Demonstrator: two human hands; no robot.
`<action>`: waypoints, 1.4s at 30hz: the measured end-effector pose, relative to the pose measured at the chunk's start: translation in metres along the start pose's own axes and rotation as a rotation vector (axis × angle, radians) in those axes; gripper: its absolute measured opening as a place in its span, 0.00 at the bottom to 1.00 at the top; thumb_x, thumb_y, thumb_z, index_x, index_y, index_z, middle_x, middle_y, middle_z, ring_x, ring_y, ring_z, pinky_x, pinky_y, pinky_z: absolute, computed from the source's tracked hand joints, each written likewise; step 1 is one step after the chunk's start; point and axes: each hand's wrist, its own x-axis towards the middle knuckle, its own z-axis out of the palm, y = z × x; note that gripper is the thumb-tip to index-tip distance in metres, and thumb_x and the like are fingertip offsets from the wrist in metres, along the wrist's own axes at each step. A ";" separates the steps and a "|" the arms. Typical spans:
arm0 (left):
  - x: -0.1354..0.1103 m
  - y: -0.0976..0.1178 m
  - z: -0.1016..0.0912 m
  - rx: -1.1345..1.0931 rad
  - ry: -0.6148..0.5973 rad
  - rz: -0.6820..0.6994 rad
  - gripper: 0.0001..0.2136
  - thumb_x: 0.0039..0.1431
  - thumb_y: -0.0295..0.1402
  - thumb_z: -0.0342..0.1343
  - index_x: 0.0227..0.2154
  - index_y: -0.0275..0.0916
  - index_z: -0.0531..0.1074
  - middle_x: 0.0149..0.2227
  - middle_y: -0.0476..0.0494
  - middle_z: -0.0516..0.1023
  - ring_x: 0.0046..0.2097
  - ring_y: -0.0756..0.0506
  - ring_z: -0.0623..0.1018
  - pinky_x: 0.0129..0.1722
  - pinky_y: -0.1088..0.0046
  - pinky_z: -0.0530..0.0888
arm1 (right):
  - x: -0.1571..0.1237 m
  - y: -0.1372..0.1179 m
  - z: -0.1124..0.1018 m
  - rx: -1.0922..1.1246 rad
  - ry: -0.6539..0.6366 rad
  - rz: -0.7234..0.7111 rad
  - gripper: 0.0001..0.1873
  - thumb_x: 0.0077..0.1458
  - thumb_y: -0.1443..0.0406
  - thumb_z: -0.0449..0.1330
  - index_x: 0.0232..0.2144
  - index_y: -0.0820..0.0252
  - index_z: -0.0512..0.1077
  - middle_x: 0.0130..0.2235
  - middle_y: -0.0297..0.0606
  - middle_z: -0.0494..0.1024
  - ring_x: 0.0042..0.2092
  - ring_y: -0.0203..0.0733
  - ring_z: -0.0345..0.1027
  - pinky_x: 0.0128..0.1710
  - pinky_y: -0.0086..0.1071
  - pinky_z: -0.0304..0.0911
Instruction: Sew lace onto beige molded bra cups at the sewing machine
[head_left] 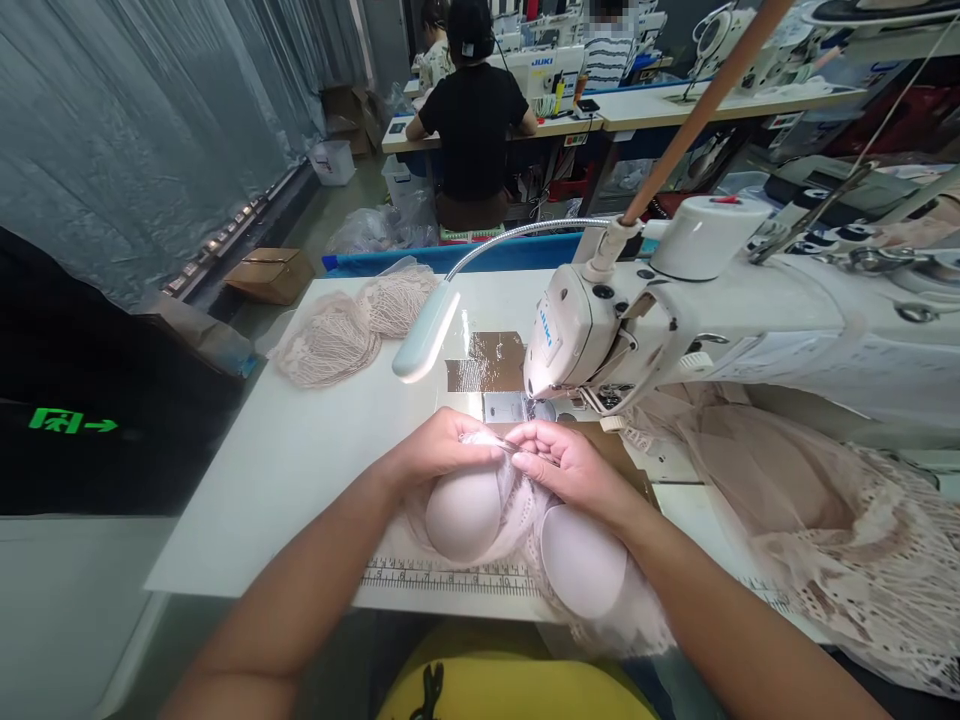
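A pale pink lace bra (465,510) with two smooth moulded cups lies at the front of the white sewing table, its right cup and lace hanging over the front edge. My left hand (450,445) pinches the upper edge of the fabric between thumb and fingers. Close beside it, my right hand (562,460) grips the same edge, the fingertips of both hands nearly meeting. Just beyond them is the needle area of a white JUKI sewing machine (577,320); the fabric is in front of the needle. A small lamp (427,335) lights the spot.
Finished-looking lace cups (330,340) are piled at the table's back left. More lace fabric (840,510) spreads under and right of the machine arm. A printed ruler strip (450,578) runs along the front edge. Ahead, a person in black (476,120) sits at another table.
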 end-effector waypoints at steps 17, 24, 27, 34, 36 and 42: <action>0.002 0.001 0.004 0.085 -0.049 -0.004 0.19 0.44 0.42 0.66 0.17 0.34 0.65 0.20 0.53 0.60 0.24 0.54 0.61 0.23 0.77 0.58 | 0.002 0.000 0.001 -0.001 -0.022 0.044 0.11 0.50 0.59 0.61 0.34 0.60 0.72 0.31 0.36 0.74 0.33 0.38 0.68 0.34 0.33 0.65; 0.004 -0.002 0.007 0.173 -0.105 -0.024 0.18 0.45 0.43 0.64 0.18 0.34 0.65 0.19 0.54 0.57 0.23 0.54 0.58 0.21 0.77 0.54 | 0.002 -0.007 0.008 -0.148 0.003 0.029 0.06 0.51 0.62 0.58 0.30 0.60 0.72 0.29 0.34 0.74 0.31 0.37 0.66 0.31 0.31 0.61; 0.005 -0.003 0.007 0.185 -0.095 -0.037 0.18 0.45 0.44 0.65 0.19 0.33 0.68 0.20 0.53 0.60 0.23 0.54 0.60 0.21 0.77 0.56 | 0.003 -0.008 0.007 -0.181 0.030 0.017 0.07 0.53 0.62 0.57 0.29 0.60 0.72 0.30 0.35 0.74 0.32 0.38 0.67 0.32 0.31 0.61; -0.006 0.010 -0.002 0.451 -0.191 0.018 0.17 0.47 0.42 0.61 0.37 0.36 0.74 0.36 0.44 0.74 0.36 0.45 0.73 0.32 0.73 0.68 | -0.032 -0.015 -0.038 -0.438 -0.009 0.212 0.20 0.52 0.52 0.58 0.45 0.53 0.71 0.39 0.38 0.77 0.40 0.45 0.71 0.38 0.34 0.64; -0.015 0.014 0.002 0.704 -0.202 0.049 0.22 0.44 0.40 0.63 0.43 0.39 0.72 0.43 0.42 0.73 0.41 0.41 0.73 0.33 0.72 0.68 | -0.052 -0.010 -0.055 -0.532 -0.014 0.307 0.24 0.49 0.50 0.60 0.48 0.49 0.70 0.45 0.40 0.76 0.44 0.49 0.71 0.38 0.35 0.65; -0.045 0.008 0.024 1.053 -0.013 0.006 0.05 0.47 0.31 0.52 0.29 0.40 0.66 0.29 0.48 0.70 0.28 0.47 0.69 0.23 0.75 0.58 | -0.085 0.020 -0.056 -0.692 -0.071 0.347 0.13 0.54 0.53 0.54 0.28 0.55 0.70 0.29 0.36 0.75 0.32 0.43 0.70 0.30 0.31 0.61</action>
